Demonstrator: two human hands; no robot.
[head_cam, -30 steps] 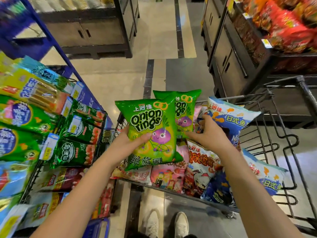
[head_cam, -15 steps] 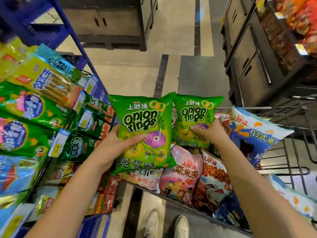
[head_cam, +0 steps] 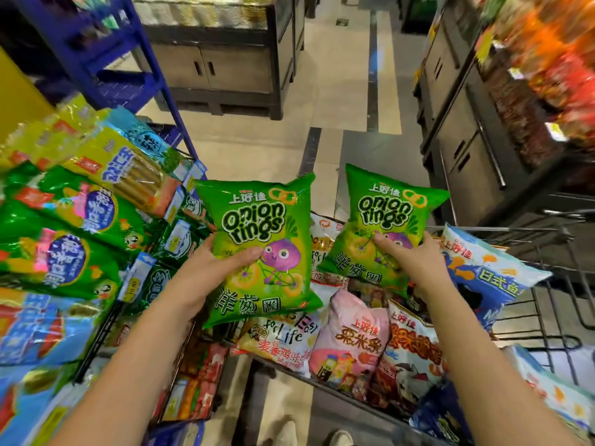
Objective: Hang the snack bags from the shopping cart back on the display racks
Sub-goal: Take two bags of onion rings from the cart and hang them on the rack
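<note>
Both hands are occupied. Left hand (head_cam: 222, 262) grips the lower left edge of a glossy green plastic onion-rings snack bag (head_cam: 260, 249), thumb across the front, fingers behind it. Right hand (head_cam: 409, 262) clasps a second, matching green onion-rings bag (head_cam: 386, 226) at its lower right, index finger laid on the printed face. The two bags are held upright, side by side and apart, with a strip of floor visible between them.

Directly beneath the hands stands a grey wire shopping cart (head_cam: 553, 278), loaded with further packets: a pale pink puffed snack bag (head_cam: 351, 336) below the right hand, a white and yellow bag printed "Life" (head_cam: 283, 339) below the left-hand bag, a red and white bag (head_cam: 412, 352) beside the pink one, and a blue and white bag (head_cam: 486, 272) just right of the right hand.

Left of the left hand, a blue metal display rack (head_cam: 151, 75) carries hanging rows of green, yellow and blue packets (head_cam: 74, 233), blurred. Beyond the hands lies a beige tiled aisle floor (head_cam: 328, 101), flanked by dark cabinets (head_cam: 463, 146). White shoes (head_cam: 286, 432) show below the forearms.
</note>
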